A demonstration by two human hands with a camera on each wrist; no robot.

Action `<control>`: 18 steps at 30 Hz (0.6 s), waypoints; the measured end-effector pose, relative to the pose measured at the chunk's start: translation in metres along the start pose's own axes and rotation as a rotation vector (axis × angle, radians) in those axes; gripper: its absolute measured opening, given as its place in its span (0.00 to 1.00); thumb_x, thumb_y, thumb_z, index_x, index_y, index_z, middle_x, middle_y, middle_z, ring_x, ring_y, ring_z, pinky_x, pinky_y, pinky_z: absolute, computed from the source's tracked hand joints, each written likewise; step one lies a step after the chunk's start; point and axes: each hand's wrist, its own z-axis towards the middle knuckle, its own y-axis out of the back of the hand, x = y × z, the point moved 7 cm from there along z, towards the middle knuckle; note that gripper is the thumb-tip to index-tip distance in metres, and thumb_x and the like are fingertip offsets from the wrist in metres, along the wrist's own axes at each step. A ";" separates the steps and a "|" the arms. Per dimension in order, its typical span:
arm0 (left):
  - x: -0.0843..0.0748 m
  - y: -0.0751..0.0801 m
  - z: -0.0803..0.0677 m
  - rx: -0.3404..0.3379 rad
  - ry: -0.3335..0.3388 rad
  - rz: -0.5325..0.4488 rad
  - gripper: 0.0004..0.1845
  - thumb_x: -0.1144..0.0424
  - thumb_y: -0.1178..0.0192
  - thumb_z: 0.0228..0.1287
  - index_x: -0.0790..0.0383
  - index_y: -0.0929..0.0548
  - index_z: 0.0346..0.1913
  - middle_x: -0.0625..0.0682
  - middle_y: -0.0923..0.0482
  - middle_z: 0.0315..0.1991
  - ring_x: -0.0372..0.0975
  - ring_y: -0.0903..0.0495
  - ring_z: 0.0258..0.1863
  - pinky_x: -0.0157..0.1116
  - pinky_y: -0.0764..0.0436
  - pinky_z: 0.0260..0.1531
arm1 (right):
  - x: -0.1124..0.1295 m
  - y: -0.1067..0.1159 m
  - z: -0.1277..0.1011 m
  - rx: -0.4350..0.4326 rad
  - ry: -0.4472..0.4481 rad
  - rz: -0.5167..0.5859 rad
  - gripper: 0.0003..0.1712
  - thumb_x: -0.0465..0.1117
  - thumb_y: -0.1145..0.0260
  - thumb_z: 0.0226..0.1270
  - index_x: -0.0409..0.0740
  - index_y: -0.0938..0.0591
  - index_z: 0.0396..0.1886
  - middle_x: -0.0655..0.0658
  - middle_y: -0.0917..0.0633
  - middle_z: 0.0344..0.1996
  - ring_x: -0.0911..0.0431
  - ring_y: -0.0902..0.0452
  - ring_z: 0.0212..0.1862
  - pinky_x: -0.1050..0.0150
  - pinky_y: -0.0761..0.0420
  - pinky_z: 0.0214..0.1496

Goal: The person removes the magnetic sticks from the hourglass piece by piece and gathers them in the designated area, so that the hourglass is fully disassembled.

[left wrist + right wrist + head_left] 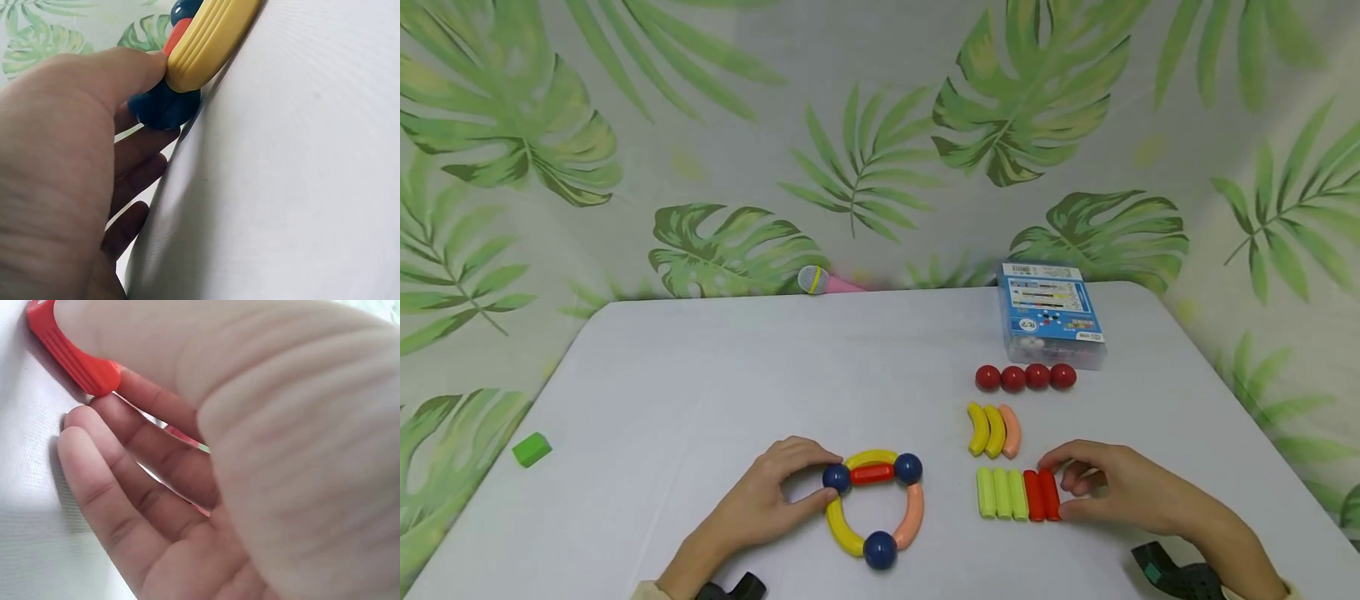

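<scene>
The left hand (767,500) is pinching the dark blue ball (836,477) of the colourful ring, while the right hand (1112,487) is seemingly gripping the outermost red ribbed stick (1049,493), which may drag its magnetic neighbours.

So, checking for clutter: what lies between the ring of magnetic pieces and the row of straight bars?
Only bare white table separates the ring from the row of bars, seen in the head view.

Counting the pieces on my table

Four red balls (1026,377), three blue balls (880,550), three green bars (1002,493), three red bars (1042,495), three yellow curves (987,430), two peach curves (1010,431), one box (1051,315), one green block (532,449).
</scene>
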 end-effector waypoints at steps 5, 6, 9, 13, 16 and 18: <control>-0.003 0.000 0.001 -0.010 0.011 0.017 0.17 0.53 0.27 0.64 0.40 0.15 0.55 0.30 0.18 0.51 0.32 0.21 0.54 0.41 0.22 0.58 | 0.008 0.005 -0.001 -0.066 0.045 -0.074 0.27 0.47 0.22 0.63 0.44 0.18 0.59 0.50 0.15 0.49 0.63 0.20 0.43 0.71 0.16 0.48; -0.003 0.000 0.001 -0.012 0.011 0.019 0.17 0.53 0.27 0.64 0.40 0.15 0.55 0.30 0.18 0.51 0.32 0.21 0.54 0.41 0.22 0.58 | 0.010 0.007 -0.001 -0.093 0.053 -0.096 0.27 0.48 0.22 0.63 0.45 0.18 0.59 0.50 0.14 0.50 0.63 0.20 0.44 0.71 0.16 0.47; -0.004 0.000 0.001 -0.012 0.013 0.025 0.17 0.53 0.27 0.65 0.40 0.15 0.55 0.30 0.19 0.50 0.32 0.22 0.54 0.41 0.22 0.58 | 0.020 0.011 0.001 -0.192 0.086 -0.162 0.25 0.50 0.22 0.63 0.48 0.16 0.56 0.51 0.13 0.49 0.62 0.18 0.45 0.69 0.15 0.46; -0.006 0.000 0.001 0.004 0.010 0.017 0.16 0.54 0.28 0.66 0.40 0.15 0.56 0.30 0.18 0.51 0.32 0.22 0.54 0.41 0.23 0.57 | 0.045 0.005 0.009 -0.285 0.178 -0.208 0.20 0.49 0.23 0.64 0.52 0.15 0.53 0.54 0.12 0.47 0.61 0.18 0.44 0.67 0.14 0.43; -0.006 -0.003 -0.001 0.055 0.038 -0.006 0.15 0.51 0.30 0.67 0.37 0.15 0.56 0.30 0.19 0.53 0.33 0.23 0.56 0.44 0.23 0.59 | 0.071 -0.013 0.020 -0.297 0.266 -0.244 0.17 0.46 0.22 0.64 0.53 0.14 0.51 0.56 0.12 0.45 0.63 0.20 0.41 0.68 0.15 0.42; -0.005 -0.006 -0.003 0.112 0.084 -0.040 0.14 0.47 0.30 0.66 0.33 0.15 0.54 0.32 0.20 0.55 0.35 0.25 0.58 0.47 0.24 0.61 | 0.090 -0.030 0.029 -0.264 0.295 -0.272 0.15 0.47 0.23 0.65 0.53 0.13 0.50 0.58 0.13 0.44 0.64 0.21 0.40 0.69 0.15 0.43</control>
